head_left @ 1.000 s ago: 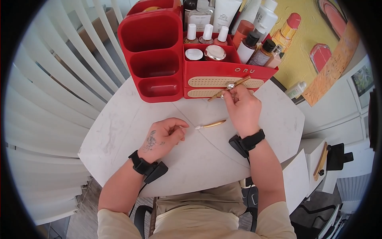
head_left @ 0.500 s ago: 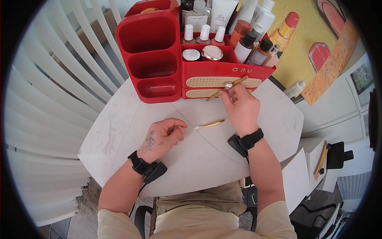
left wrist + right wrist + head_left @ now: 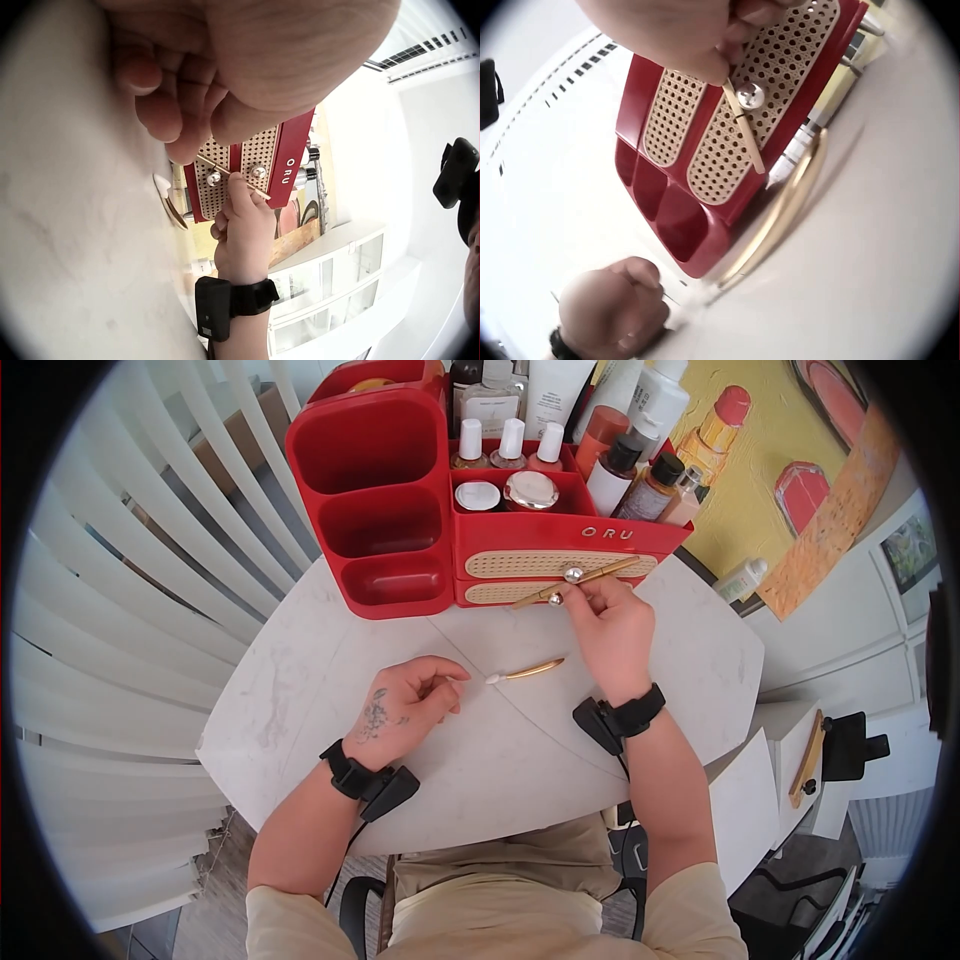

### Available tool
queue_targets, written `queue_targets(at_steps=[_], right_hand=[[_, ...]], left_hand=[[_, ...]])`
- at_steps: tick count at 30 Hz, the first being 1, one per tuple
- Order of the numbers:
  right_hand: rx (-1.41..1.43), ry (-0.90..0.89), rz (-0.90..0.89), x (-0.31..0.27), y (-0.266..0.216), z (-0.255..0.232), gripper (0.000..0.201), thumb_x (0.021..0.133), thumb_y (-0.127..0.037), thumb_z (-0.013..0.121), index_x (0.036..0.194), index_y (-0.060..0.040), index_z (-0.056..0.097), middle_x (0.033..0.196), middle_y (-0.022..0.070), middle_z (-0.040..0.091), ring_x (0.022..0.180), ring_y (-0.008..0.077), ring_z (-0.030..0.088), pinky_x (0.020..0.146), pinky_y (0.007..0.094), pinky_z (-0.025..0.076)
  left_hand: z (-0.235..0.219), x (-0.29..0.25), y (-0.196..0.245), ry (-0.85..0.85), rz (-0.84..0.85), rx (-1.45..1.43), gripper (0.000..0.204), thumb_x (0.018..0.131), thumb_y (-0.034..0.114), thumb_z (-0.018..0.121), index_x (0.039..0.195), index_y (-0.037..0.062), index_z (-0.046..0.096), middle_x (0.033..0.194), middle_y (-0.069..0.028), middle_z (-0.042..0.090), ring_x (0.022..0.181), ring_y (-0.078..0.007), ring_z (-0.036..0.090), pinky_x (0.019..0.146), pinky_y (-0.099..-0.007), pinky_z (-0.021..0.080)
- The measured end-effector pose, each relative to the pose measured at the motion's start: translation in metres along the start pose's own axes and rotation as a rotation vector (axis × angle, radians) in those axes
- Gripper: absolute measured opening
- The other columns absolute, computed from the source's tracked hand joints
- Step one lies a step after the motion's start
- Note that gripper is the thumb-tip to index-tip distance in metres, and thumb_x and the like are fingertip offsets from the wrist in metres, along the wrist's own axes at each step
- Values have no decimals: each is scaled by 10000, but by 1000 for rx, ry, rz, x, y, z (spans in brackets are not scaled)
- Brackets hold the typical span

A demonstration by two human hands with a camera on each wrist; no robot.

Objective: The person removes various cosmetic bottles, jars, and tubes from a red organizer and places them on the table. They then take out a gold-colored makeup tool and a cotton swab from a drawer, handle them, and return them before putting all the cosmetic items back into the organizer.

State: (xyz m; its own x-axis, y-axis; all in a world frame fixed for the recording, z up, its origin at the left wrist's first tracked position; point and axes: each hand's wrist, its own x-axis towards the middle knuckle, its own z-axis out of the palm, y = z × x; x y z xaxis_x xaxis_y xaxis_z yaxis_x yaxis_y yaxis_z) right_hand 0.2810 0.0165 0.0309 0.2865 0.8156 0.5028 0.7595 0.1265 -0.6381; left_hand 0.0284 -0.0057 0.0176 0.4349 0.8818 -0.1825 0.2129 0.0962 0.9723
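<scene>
My right hand (image 3: pixel 612 632) pinches a slim gold pencil-like stick (image 3: pixel 608 570) between thumb and fingers, slanting across the drawer fronts of a red cosmetics organizer (image 3: pixel 382 565). In the right wrist view a dark band rings the stick (image 3: pixel 748 141), close beside a round silver knob (image 3: pixel 750 95). The organizer's two drawers have woven cane panels (image 3: pixel 490 566). On the white tabletop (image 3: pixel 480 760), a gold-handled applicator (image 3: pixel 538 669) with a white tip lies between my hands. My left hand (image 3: pixel 400 705) rests on the table to its left, fingers loosely curled, holding nothing.
Nail polish bottles (image 3: pixel 510 440), a round compact (image 3: pixel 531 490) and several other bottles fill the organizer's right side. Its left compartments are open-topped. A small white bottle (image 3: pixel 741 581) stands near a yellow lipstick painting (image 3: pixel 740 490). White vertical blinds (image 3: pixel 130 620) hang at the left.
The stick in my right hand has turned slightly to a flatter slant, its right end reaching further right. My left hand and the applicator have stayed in place.
</scene>
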Motion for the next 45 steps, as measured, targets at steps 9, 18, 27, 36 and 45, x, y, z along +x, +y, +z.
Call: queue_targets(at_steps=[9, 18, 27, 36, 45], right_hand=[[320, -71, 267, 1, 20, 1, 257, 874, -203, 707, 764, 27, 674, 561, 47, 590, 504, 108, 520, 512, 276, 427], [675, -163, 643, 4, 8, -12, 254, 900, -199, 661, 728, -13, 646, 561, -4, 536, 437, 48, 410, 413, 221, 307], [839, -105, 707, 1, 15, -14, 166, 874, -162, 646, 773, -45, 585, 553, -34, 467, 418, 48, 374, 395, 230, 292], [814, 47, 380, -1, 22, -22, 90, 901, -60, 563, 872, 7, 617, 694, -32, 581, 584, 19, 449, 523, 202, 359], [386, 27, 104, -1, 30, -29, 70, 797, -68, 629, 841, -15, 615, 635, 59, 598, 557, 105, 568, 536, 267, 462]], left_hand=[[0, -1, 0, -1, 7, 0, 168, 944, 33, 538, 1068, -11, 641, 822, -15, 622, 714, -70, 578, 640, -222, 489], [1, -1, 1, 4, -6, 9, 162, 949, 40, 537, 1062, -10, 642, 812, -21, 626, 705, -75, 576, 643, -227, 490], [1, -2, 0, -1, 11, -9, 163, 948, 43, 541, 1064, -8, 644, 789, -25, 631, 691, -73, 566, 638, -227, 484], [3, -1, -1, 15, -26, 42, 194, 917, 16, 539, 1076, -9, 648, 786, -16, 638, 714, -73, 597, 654, -218, 491], [6, -1, -1, 33, -11, 54, 177, 964, 90, 552, 1087, 4, 645, 764, -11, 634, 666, -64, 552, 616, -210, 461]])
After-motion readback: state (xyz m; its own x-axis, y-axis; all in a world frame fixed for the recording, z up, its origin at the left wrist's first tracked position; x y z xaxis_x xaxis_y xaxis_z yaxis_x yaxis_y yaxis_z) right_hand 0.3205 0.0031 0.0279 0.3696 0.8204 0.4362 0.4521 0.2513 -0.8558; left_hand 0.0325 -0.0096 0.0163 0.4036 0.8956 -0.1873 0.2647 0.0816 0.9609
